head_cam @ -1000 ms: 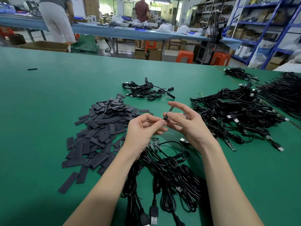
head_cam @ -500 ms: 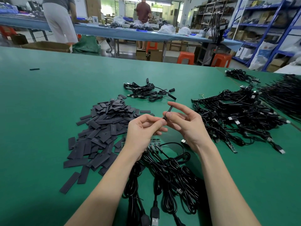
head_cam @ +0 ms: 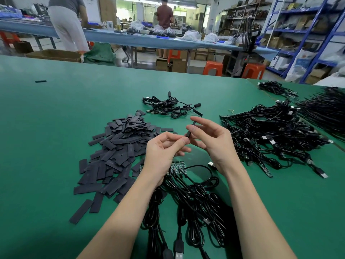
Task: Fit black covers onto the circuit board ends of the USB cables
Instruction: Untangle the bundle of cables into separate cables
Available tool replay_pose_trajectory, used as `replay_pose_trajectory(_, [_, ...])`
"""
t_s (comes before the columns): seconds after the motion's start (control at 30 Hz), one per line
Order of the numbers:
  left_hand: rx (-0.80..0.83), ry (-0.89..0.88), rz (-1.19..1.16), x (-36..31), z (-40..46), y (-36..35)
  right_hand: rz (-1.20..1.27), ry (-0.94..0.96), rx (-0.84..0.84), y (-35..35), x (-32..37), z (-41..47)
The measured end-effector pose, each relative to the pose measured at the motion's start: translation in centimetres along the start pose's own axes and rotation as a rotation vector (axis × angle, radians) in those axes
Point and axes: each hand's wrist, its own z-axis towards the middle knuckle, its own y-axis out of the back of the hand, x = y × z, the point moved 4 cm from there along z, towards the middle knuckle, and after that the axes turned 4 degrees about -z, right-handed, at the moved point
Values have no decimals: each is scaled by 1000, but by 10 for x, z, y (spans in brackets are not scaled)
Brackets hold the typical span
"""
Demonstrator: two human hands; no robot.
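Right now, a person is sitting at a green table [head_cam: 46,128], working both bare hands together just above it. The left hand [head_cam: 164,154] is pinching the lower end of a black cover [head_cam: 190,128], while the right hand [head_cam: 214,143] is gripping the same cover between thumb and forefinger, its other fingers spread loosely. Whether a circuit board is already inside is too small to tell. Left of the hands, a heap of loose covers [head_cam: 115,152] is lying flat. Just beneath the hands, bare circuit board ends [head_cam: 177,167] are fanning out from coiled USB cables [head_cam: 186,202]. Beyond the hands, a small bundle of cables [head_cam: 168,107] is resting. Seemingly the sleeve is being fitted or opened; next, it probably needs sliding fully over a board.
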Motion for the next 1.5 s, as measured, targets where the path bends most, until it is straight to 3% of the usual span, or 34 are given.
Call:
replay_pose_trajectory(0.17, [-31,24,-66,-1,3,1,66,-172,97,-4,-2,-2])
replay_pose_trajectory(0.33, [-132,-25,-80,-10,6,2,-222,-419,325,-11,-8,-12])
replay_pose_trajectory(0.43, [-227,-103,-50,-20,7,5,-282,-440,408,-19,-6,-13])
replay_pose_trajectory(0.6, [-195,-55,-11,-23,6,1,-287,-373,496,-35,3,-12])
replay_pose_trajectory(0.73, [-195,13,-65,-15,10,8,-125,-379,396,-30,7,-8])
replay_pose_trajectory(0.93, [-216,39,259,3,11,14,145,-369,-9,-3,16,7])
replay_pose_trajectory(1.03, [-208,24,288,4,10,13,273,-355,-145,-2,17,13])
replay_pose_trajectory(1.3, [-199,27,261,3,9,13,552,-329,-285,-29,31,87])
replay_pose_trajectory(1.37, [-190,19,279,2,8,12,492,-374,-274,-36,26,111])
replay_pose_trajectory(1.5, [-200,22,270,0,9,14,-148,-594,-134,-34,-5,120])
